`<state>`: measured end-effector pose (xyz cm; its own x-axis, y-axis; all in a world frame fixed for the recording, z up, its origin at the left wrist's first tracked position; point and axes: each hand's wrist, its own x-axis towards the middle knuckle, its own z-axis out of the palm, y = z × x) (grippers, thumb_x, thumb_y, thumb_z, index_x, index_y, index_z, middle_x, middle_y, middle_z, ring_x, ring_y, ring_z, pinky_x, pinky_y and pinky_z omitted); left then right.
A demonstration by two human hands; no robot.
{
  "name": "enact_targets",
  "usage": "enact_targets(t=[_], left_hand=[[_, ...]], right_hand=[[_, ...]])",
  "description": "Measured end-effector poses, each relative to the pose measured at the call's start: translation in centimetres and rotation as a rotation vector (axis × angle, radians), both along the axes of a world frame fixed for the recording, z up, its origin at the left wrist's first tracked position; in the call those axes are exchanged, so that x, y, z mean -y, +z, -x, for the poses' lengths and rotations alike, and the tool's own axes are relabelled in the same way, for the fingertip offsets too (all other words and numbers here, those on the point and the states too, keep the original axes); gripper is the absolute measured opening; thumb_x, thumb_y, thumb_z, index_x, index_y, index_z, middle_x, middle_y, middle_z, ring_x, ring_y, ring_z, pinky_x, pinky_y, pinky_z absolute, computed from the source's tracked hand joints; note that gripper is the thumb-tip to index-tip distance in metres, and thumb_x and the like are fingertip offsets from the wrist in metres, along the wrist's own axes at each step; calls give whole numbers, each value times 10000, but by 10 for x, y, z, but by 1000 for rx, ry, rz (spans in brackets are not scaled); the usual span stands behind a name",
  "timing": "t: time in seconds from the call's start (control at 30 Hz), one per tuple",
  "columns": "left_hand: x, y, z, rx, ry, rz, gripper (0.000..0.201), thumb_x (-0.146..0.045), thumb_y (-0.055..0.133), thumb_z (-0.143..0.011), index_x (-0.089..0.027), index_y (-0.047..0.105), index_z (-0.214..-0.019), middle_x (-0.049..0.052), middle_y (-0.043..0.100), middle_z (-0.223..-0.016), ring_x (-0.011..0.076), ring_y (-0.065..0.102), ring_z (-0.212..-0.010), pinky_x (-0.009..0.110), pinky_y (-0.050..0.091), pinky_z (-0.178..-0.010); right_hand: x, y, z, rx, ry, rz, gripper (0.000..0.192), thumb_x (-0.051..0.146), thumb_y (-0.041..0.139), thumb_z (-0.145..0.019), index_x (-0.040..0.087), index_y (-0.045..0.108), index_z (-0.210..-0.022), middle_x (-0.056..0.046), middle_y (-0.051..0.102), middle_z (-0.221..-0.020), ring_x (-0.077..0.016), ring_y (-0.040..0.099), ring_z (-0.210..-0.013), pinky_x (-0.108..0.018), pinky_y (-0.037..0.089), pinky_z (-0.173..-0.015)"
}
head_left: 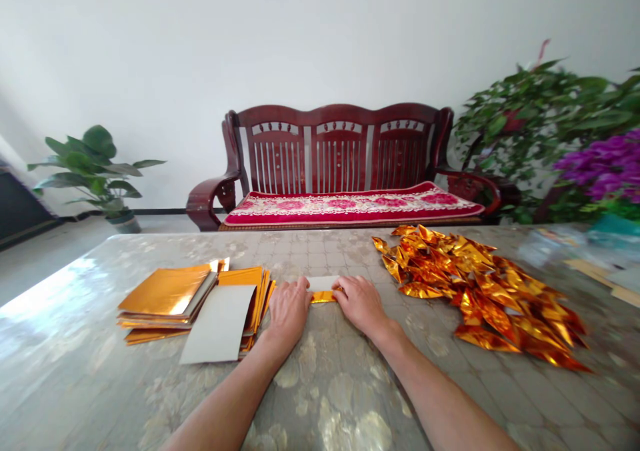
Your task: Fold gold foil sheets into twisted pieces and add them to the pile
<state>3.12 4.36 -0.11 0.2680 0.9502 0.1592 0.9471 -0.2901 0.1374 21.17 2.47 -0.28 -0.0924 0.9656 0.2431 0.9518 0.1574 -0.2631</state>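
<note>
Item: small rectangular sheet of gold foil paper with a white reverse. It lay flat on the table, partly folded, white side showing at its far half and a gold folded strip along its near edge. It sat at 12 o'clock from the viewer, pressed at both ends.

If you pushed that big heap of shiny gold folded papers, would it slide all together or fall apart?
The heap of folded gold foil pieces would probably scatter: the pieces lie loose, not joined. They look thin and light, so likely easy to shove. Their glossy foil on the smooth table suggests they would slip easily.
</note>
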Motion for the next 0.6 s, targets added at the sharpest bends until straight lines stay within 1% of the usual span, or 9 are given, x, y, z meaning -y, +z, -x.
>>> enact_targets(t=[0.27,0.4,0.5,0.6], left_hand=[[-1,0,0,0,-2,16,187,-302,490,-954,-209,610,-1063,76,709,-944,249,628,-944,345,393,-832],[-1,0,2,19,-36,-46,193,-287,558,-922,-215,625,-1088,77,673,-1002,259,589,-988,359,396,-875],[-1,-1,5,72,-106,-90,247,-223,537,-924,-236,630,-1152,70,646,-1064,250,551,-1030,352,403,-901],[1,1,6,134,-262,-40,308,-158,458,-946,-262,655,-1159,56,651,-1069,218,547,-1036,320,418,-913]], right_hand=[[-1,-2,0,1,-9,-5,111,278,571,-918,262,662,-979,-2,724,-997,-204,581,-948,-300,346,-782],[0,-2,0,0,-9,-5,107,285,573,-920,261,655,-983,-3,723,-994,-205,579,-942,-299,343,-776],[1,-2,0,8,-5,-16,110,284,562,-927,259,650,-986,-6,718,-994,-206,577,-946,-302,343,-779],[1,-3,0,18,-5,-20,119,281,548,-933,255,648,-993,-12,715,-1002,-209,576,-956,-307,346,-786]])
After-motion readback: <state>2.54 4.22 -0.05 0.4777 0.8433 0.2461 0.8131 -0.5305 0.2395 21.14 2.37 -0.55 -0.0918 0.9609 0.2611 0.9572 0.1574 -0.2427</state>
